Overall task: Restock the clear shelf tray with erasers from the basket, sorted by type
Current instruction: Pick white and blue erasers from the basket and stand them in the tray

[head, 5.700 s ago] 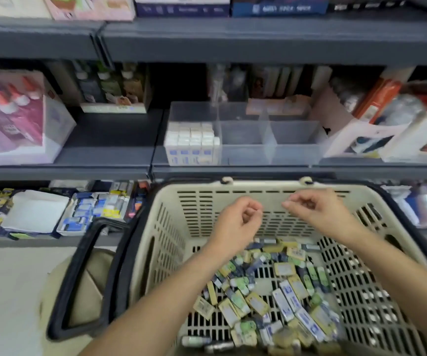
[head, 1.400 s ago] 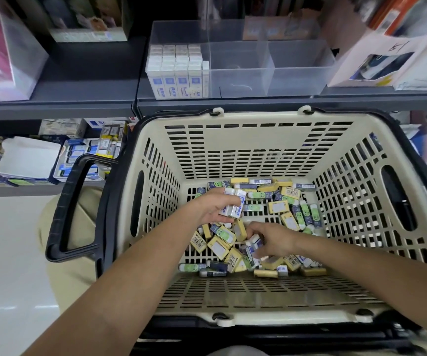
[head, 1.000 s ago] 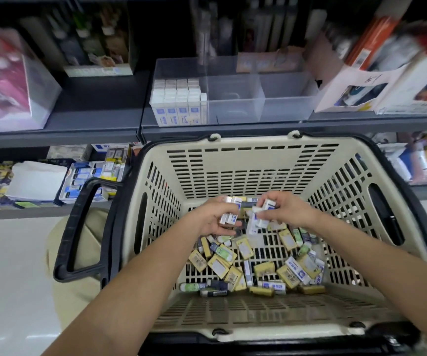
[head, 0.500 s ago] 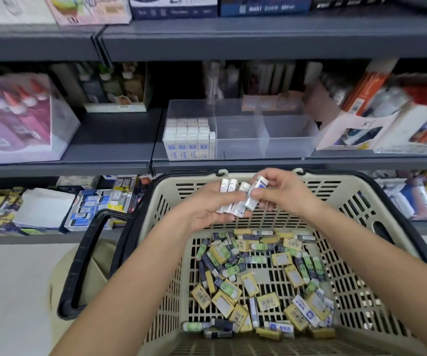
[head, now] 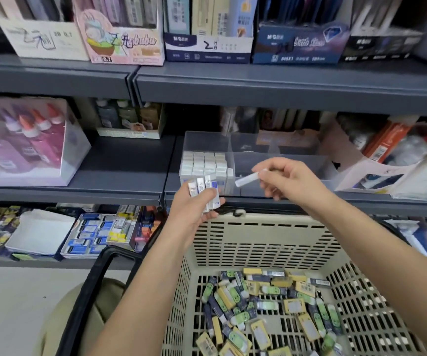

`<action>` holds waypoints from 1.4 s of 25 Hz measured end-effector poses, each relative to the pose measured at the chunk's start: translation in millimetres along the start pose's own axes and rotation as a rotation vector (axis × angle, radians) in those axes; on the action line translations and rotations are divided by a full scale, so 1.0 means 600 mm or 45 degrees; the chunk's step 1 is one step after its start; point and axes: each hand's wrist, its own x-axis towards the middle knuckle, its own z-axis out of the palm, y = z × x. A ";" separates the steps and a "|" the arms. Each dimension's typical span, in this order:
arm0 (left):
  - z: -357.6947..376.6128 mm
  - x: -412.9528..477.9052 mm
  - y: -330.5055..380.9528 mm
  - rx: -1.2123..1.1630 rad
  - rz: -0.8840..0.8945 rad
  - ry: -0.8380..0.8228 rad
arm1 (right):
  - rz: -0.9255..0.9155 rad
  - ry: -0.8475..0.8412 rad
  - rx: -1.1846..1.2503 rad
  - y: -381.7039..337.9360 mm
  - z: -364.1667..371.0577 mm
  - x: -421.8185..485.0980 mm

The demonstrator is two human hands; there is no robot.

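Erasers [head: 258, 304] in yellow, green and dark blue sleeves lie jumbled on the floor of the beige basket [head: 258, 222]. The basket fills my view from five to seven o'clock, and its black handle [head: 97, 273] hangs at its nine o'clock side. At the basket's twelve o'clock, on the grey shelf [head: 120, 160], sits the clear shelf tray [head: 253, 142], split by clear walls into compartments. The compartment at the tray's nine o'clock end holds white blocks [head: 204, 161] standing upright in tight rows.

My left hand [head: 194, 209] hovers just in front of that compartment. Its fingers are curled round a small bunch [head: 203, 186] of white erasers with blue-printed sleeves, their ends fanned upward. My right hand [head: 286, 178] is at the left hand's three o'clock and apart from it. It pinches a single white eraser [head: 247, 180] between thumb and fingertips. That eraser lies nearly level in front of the tray's middle compartment, with its free end pointing toward nine o'clock.

At the tray's nine o'clock, a clear box of glue bottles [head: 27, 145] stands on the same shelf. At twelve o'clock, on the shelf above, stand printed cartons of stationery [head: 207, 34].
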 end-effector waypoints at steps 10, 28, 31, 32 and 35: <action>-0.009 0.023 -0.007 0.032 0.066 0.073 | -0.063 0.278 -0.458 -0.003 0.031 0.114; -0.008 0.014 0.001 -0.035 0.013 -0.059 | -0.243 0.031 -0.767 -0.017 0.062 0.096; -0.003 0.010 -0.001 0.029 0.025 -0.146 | -0.182 -0.136 -0.662 -0.024 0.068 0.065; -0.001 0.008 -0.003 0.056 0.033 -0.173 | -0.161 -0.156 -0.647 -0.026 0.069 0.058; 0.002 0.007 -0.005 0.050 0.042 -0.188 | -0.124 -0.181 -0.437 -0.030 0.059 0.053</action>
